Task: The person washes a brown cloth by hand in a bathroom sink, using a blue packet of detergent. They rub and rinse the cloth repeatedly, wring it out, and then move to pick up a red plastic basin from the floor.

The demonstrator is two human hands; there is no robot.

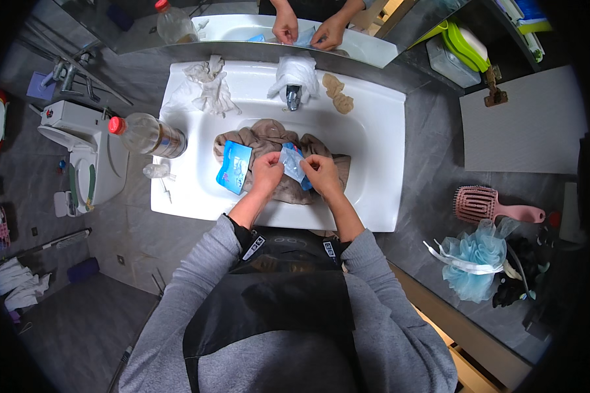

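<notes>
Over the white sink (pixel 380 150), my left hand (pixel 266 171) and my right hand (pixel 321 173) both pinch a small clear-and-blue plastic sachet (pixel 293 163) between them. Under the hands a brown cloth (pixel 269 136) lies bunched in the basin. A blue packet (pixel 233 166) leans on the cloth just left of my left hand. The tap (pixel 293 97), wrapped in white cloth, stands behind the basin.
A red-capped plastic bottle (pixel 147 135) lies on the sink's left edge. White rags (pixel 206 88) and beige socks (pixel 338 93) sit at the back rim. A toilet (pixel 85 154) is to the left. A pink hairbrush (pixel 488 205) and blue bath puff (pixel 475 259) rest on the right counter.
</notes>
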